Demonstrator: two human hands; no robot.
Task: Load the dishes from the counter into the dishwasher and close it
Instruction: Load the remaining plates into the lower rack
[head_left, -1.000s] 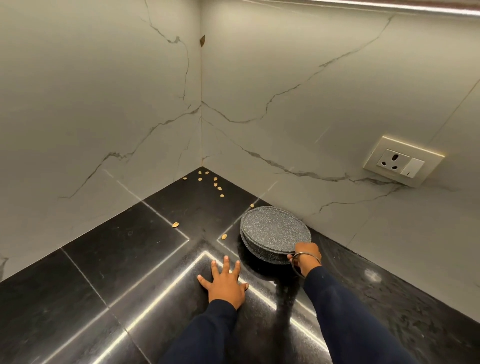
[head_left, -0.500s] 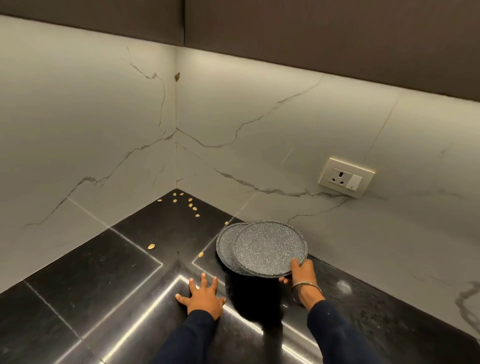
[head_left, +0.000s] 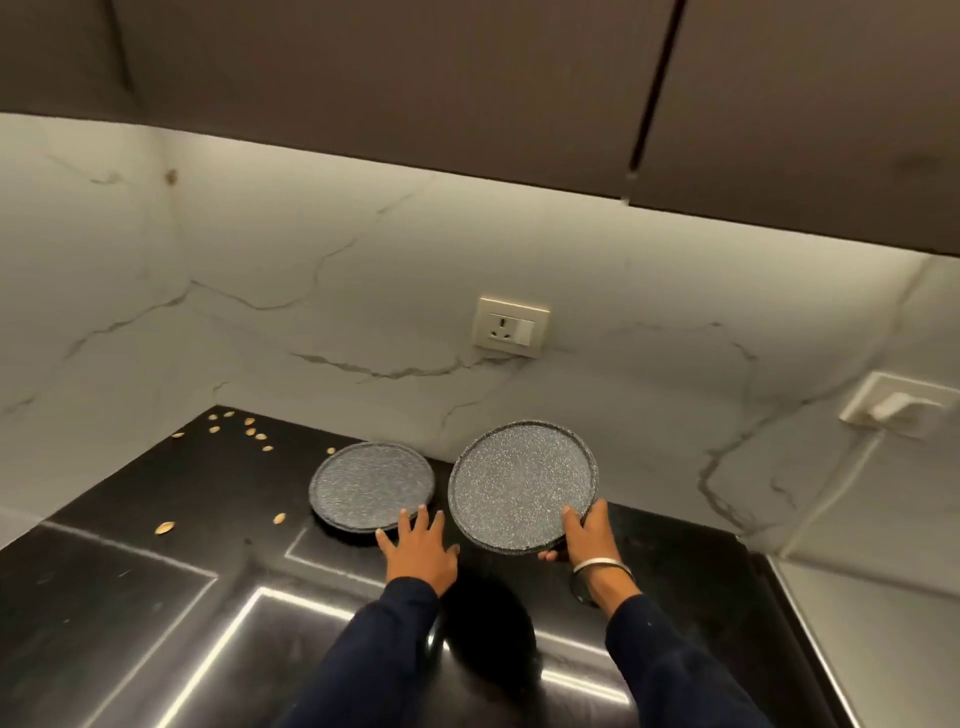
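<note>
Speckled grey plates, two: the right hand (head_left: 584, 535) grips one plate (head_left: 522, 486) at its near rim, lifted and tilted above the black counter (head_left: 130, 597). The left hand (head_left: 421, 553), fingers spread, touches the second plate (head_left: 371, 486) lying near the counter's back edge.

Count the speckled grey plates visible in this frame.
2. One plate lies flat on the black counter, the left hand at its near rim. The right hand holds the other plate tilted above the counter. None appears hidden.
</note>
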